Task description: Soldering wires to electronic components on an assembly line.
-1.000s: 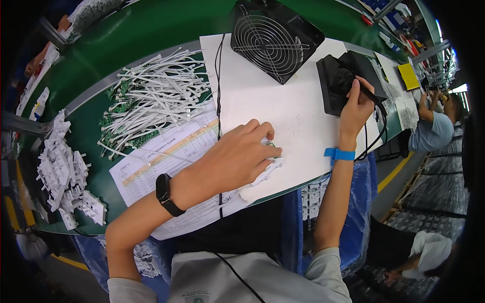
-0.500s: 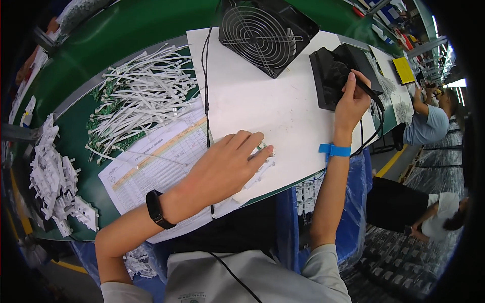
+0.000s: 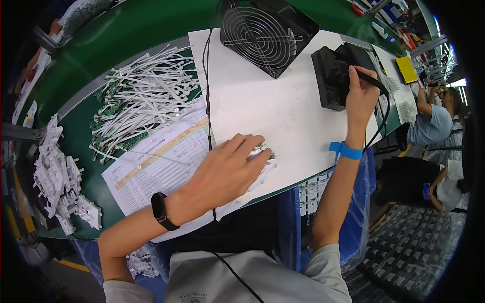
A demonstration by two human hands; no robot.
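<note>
My left hand (image 3: 222, 171) rests on the white work sheet (image 3: 293, 121), fingers curled round a small white plastic piece with a green circuit board (image 3: 262, 151); the palm hides part of it. White plastic shows below those fingers too. At the right, my right hand (image 3: 361, 103) grips the black handle of what looks like a soldering iron (image 3: 370, 80), its cable trailing down past my wrist. The iron's front end points at the black stand (image 3: 328, 76), and the tip itself cannot be made out.
A black fan (image 3: 260, 40) with a wire guard stands at the back. Left of the sheet lie a heap of white cables with green boards (image 3: 144, 101), a printed paper (image 3: 161, 161) and piled white plastic parts (image 3: 55, 177). Blue-lined bins (image 3: 348, 217) sit below the edge; people are at the right.
My right hand has shifted slightly right, and the iron's handle now lies more level at the stand. My left hand stays at nearly the same place with the white piece.
</note>
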